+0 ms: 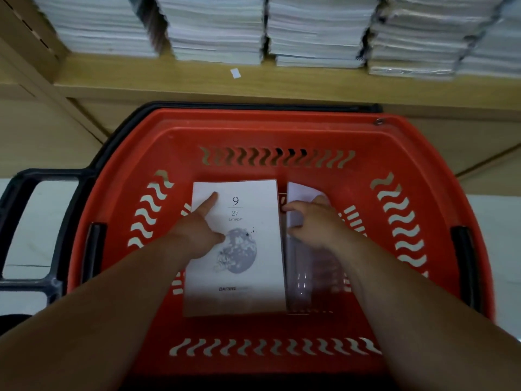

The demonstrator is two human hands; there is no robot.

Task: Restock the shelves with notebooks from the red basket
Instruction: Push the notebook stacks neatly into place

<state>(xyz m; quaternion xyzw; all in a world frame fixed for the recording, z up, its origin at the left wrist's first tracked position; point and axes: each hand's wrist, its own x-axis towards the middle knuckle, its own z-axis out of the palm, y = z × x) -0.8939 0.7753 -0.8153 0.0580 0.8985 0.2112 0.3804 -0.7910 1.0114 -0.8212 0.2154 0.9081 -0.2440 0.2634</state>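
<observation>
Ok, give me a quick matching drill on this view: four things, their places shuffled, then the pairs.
1 left hand
2 right hand
3 notebook stacks
4 black handle

A on the shelf beyond the red basket
B touching the moon-cover notebook
C sticking out left of the basket
D gripping the wrapped pack

Pairs: 1-B, 2-D, 3-A, 4-C.

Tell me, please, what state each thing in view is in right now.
Red plastic basket: holds two notebooks.
White moon-cover notebook: flat, face up in the basket.
Clear-wrapped notebook: beside it, gripped at its far end.
Left hand: index finger straight, resting on the white notebook.
Right hand: fingers curled round the clear-wrapped notebook.
Wooden shelf: stacked with notebooks.
</observation>
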